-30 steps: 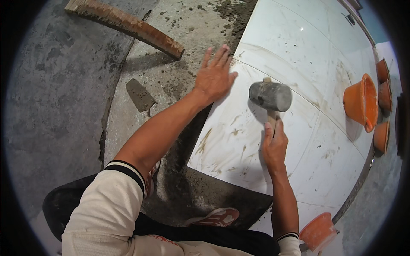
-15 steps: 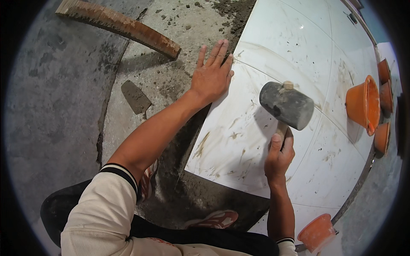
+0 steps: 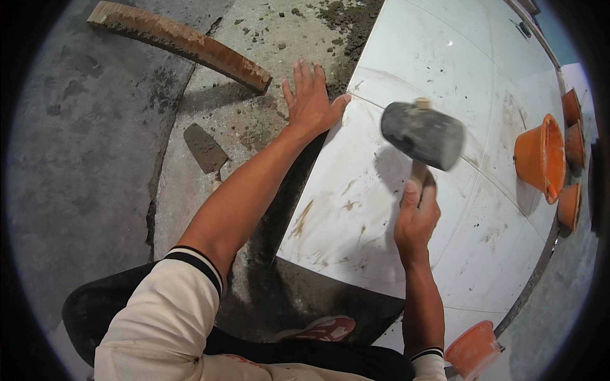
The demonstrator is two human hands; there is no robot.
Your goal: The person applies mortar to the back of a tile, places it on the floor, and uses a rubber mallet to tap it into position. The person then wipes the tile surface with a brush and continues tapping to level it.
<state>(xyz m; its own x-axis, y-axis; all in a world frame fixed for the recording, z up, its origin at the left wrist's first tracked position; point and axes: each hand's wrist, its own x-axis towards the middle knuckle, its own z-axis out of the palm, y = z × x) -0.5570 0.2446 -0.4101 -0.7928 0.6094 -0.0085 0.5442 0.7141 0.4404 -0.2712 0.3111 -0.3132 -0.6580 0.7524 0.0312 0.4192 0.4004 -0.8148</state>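
Fingers (image 3: 412, 193) of the right hand (image 3: 416, 219) clench a rubber mallet (image 3: 422, 134) raised above the white tile (image 3: 356, 209); left hand (image 3: 310, 101), fingers spread, steadies its far-left corner. Light, flat taps would likely seat it best. Orange buckets (image 3: 540, 155) stand right.

The mallet head (image 3: 422, 134) is smeared by motion blur, and most of its handle is hidden inside the right hand (image 3: 416, 219) (grip closed). The orange pots (image 3: 575, 146) are partly cut off at the right rim.

grey concrete floor (image 3: 82, 159); white tiles (image 3: 356, 209) laid on it, trowel (image 3: 204, 148) and wooden board (image 3: 181, 43) left of tiles, orange buckets (image 3: 540, 155) right.
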